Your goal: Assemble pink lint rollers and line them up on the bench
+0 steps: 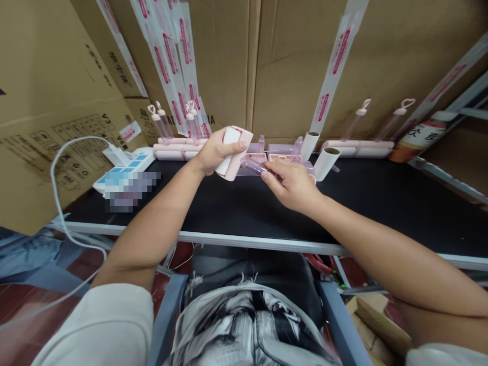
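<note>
1. Gripping a pink-and-white, flat-faced oblong case, the left hand has its thumb laid across the face and its fingers curled around the far side; the case is raised above the black tabletop, near the middle.
2. The right hand pinches a slim, translucent mauve plastic tube between thumb and fingers, one end at the case's lower right edge. Whether that end sits inside the case or only against it, I cannot tell.
3. Two hollow white cylinders lean beyond the right hand, their round mouths showing brown inner walls; their depths are out of sight.
4. Lilac translucent boxes lie behind the hands, partly covered by them, so their contents are hard to make out.
5. A white-capped bottle with a printed label tilts at the right; its fill is unclear.
6. An open brown cardboard carton below the table's right side holds brown pieces too dim to identify, and the right arm covers part of it.
7. Pixelation hides an object beside the white power strip.
</note>
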Demonstrator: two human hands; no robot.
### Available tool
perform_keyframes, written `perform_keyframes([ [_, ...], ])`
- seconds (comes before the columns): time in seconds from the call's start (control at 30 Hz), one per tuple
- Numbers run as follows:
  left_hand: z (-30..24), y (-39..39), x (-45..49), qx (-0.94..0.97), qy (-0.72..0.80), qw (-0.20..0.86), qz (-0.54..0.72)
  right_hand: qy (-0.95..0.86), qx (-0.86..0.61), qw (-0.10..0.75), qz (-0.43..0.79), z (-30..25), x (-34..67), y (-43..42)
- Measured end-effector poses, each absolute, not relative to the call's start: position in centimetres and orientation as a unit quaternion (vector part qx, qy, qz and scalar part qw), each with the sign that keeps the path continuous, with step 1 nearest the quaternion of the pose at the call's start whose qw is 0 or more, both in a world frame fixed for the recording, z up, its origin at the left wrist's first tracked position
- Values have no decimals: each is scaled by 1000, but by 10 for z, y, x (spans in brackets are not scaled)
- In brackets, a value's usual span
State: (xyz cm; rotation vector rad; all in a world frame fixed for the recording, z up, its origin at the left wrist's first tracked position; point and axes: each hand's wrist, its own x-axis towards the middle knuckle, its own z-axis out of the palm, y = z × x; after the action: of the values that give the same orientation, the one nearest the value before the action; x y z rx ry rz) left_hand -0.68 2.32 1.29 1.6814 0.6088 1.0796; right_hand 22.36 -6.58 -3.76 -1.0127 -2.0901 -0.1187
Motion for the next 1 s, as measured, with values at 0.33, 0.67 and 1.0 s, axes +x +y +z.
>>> perform_keyframes([
  [0.33, 15, 24, -11, 717, 261, 476, 437, -820, -432, 369, -74, -40, 220, -71],
  [0.67, 18, 21, -14, 740, 264, 413, 460, -820, -432, 368, -74, -37, 221, -70],
  [1.0, 20, 19, -10, 748, 282, 391, 456, -819, -425, 376, -81, -38, 220, -69],
])
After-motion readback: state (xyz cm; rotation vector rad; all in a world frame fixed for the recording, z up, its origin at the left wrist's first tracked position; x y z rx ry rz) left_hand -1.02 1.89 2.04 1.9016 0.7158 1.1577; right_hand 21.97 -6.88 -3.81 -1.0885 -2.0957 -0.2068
